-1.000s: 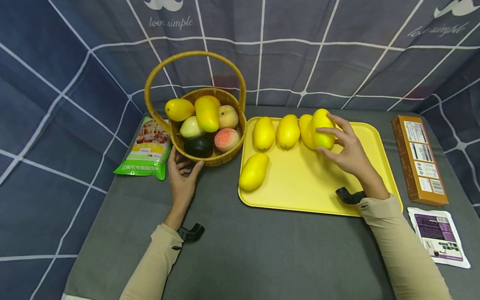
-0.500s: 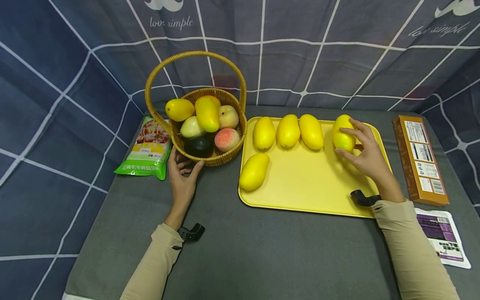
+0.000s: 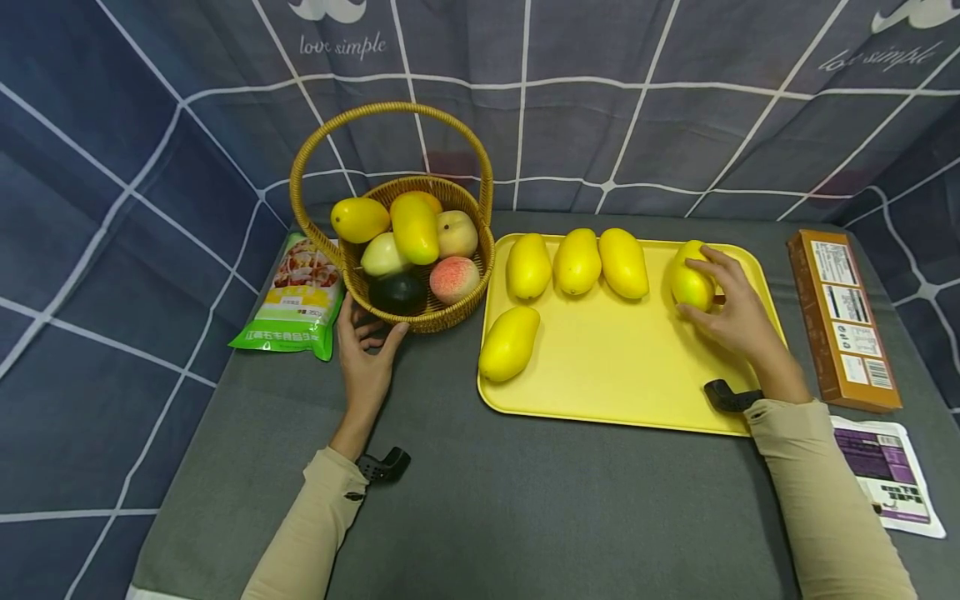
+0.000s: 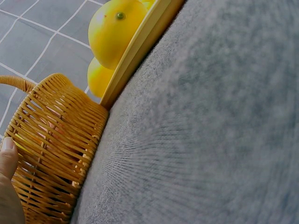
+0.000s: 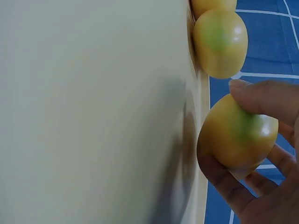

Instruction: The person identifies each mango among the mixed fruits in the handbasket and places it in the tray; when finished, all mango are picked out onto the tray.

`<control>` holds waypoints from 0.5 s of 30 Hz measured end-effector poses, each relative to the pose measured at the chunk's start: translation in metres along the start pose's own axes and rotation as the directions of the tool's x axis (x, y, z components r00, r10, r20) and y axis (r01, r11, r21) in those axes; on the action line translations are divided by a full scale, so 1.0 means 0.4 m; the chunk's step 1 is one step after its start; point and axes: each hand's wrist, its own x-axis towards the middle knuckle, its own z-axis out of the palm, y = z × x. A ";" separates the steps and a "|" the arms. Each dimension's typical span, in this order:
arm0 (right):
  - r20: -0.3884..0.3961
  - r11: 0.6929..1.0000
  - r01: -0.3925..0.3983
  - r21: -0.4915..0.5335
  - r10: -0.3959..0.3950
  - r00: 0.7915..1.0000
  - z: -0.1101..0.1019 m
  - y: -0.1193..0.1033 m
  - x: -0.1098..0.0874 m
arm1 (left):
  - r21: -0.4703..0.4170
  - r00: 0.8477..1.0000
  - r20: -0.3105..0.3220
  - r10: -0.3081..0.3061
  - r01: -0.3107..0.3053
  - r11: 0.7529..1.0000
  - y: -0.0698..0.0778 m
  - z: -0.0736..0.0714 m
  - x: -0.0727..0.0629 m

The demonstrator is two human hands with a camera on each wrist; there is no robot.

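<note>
My right hand (image 3: 731,308) grips a yellow mango (image 3: 692,277) at the back right of the yellow tray (image 3: 600,367). In the right wrist view, thumb and fingers surround this mango (image 5: 236,135); I cannot tell whether it touches the tray. Three other mangoes stand in a row along the tray's back, among them a mango (image 3: 623,263) nearest the held one. Another mango (image 3: 509,343) lies at the left edge. My left hand (image 3: 365,358) holds the front left wall of a wicker basket (image 3: 450,317), its thumb (image 4: 8,156) against the weave.
Inside the basket lie mangoes, a peach (image 3: 453,279), a dark green avocado (image 3: 397,293) and pale round fruits. Left of it is a green-and-yellow food bag (image 3: 292,308). A brown box (image 3: 843,321) and a white-and-purple packet (image 3: 885,475) lie right of the tray. Checked cloth hangs behind.
My right hand has carried the mango rightward and down, from above the third mango in the row to the tray's back right. The left hand and basket have stayed put.
</note>
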 end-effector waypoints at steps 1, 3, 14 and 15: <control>0.002 1.000 0.003 -0.007 -0.003 1.000 0.000 0.003 0.000 | 0.000 1.000 -0.001 0.000 0.000 1.000 0.000 0.000 0.000; 0.008 1.000 0.012 -0.014 -0.012 1.000 -0.001 0.007 0.002 | -0.001 1.000 -0.001 0.000 0.000 1.000 -0.001 0.000 0.000; 0.055 0.992 0.123 -0.021 -0.122 0.991 0.009 0.010 0.018 | 0.003 1.000 -0.005 -0.002 0.002 1.000 -0.007 0.000 -0.001; 0.055 0.992 0.123 -0.019 -0.122 0.991 0.009 0.010 0.019 | 0.002 1.000 -0.005 -0.001 0.001 1.000 -0.007 0.000 -0.001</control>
